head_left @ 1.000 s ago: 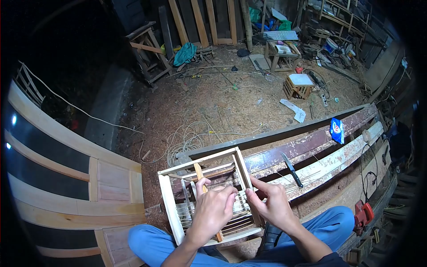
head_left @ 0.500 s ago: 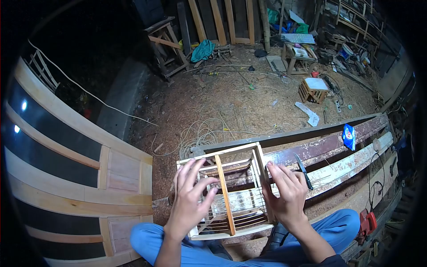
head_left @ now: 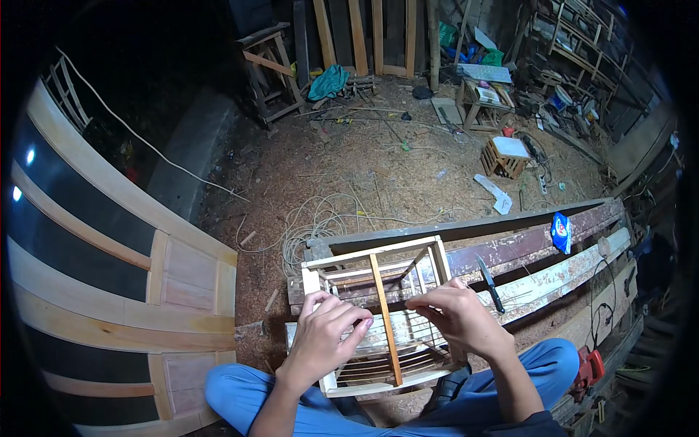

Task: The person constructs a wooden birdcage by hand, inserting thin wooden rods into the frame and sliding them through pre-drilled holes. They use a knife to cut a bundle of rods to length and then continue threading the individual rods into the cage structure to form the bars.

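A small wooden cage frame [head_left: 429, 375] with thin rods across its side stands between my knees on the bench planks. A reddish-brown slat [head_left: 384, 313] runs across its open top. My left hand [head_left: 324, 339] is over the frame's left part, thumb and fingertips pinched together. Over the right part, my right hand [head_left: 466, 317] points inward, its fingertips also pressed together. The two pinches face each other across the slat. Anything thin between the fingertips is too small to make out. Right of the frame lies a knife [head_left: 491, 284] with a black handle.
A blue packet [head_left: 561, 233] lies on the maroon plank [head_left: 520, 246]. At the right is a red power tool [head_left: 588, 368]. A panelled wooden door [head_left: 131, 320] lies at the left. Coiled cable [head_left: 313, 226] and a slatted crate [head_left: 504, 159] are on the shavings-covered ground.
My right hand has left the frame's right edge and moved inward over it. My left hand's spread fingers have closed into a pinch. The view has shifted slightly.
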### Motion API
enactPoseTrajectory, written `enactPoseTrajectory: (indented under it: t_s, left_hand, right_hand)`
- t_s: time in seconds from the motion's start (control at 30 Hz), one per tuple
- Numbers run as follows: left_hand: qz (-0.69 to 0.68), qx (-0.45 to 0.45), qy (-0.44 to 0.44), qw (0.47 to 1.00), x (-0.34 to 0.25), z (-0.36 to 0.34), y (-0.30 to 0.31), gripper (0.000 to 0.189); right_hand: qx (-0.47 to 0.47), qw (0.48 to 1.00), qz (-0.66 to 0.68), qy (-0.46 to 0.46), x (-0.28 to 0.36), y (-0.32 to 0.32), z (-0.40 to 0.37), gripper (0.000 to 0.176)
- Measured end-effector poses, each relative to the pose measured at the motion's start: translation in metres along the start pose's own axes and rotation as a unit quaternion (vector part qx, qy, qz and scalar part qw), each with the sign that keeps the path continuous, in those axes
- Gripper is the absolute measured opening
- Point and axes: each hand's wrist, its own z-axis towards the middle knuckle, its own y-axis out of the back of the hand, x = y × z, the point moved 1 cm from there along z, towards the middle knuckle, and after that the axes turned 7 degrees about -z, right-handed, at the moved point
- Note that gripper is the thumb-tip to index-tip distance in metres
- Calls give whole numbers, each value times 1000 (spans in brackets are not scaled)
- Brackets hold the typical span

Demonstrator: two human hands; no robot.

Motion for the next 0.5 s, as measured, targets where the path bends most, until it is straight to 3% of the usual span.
enactPoseTrajectory:
  t_s: [0.07, 0.37, 0.43, 0.5]
  left_hand:
    - [-13, -16, 1, 1000, -2, 0, -2, 12]
    - [-4, -11, -1, 1000, -4, 2, -2, 11]
    - [1, -10, -4, 1000, -5, 2, -3, 10]
    - [5, -9, -7, 1000, -6, 3, -3, 10]
  right_hand:
    - [-14, 999, -34, 20, 3, 2, 1, 18]
    - [31, 999, -14, 5, 0, 7, 3, 20]
    - [81, 997, -12, -11, -3, 7, 1, 33]
    - [79, 997, -11, -1, -5, 6, 1, 33]
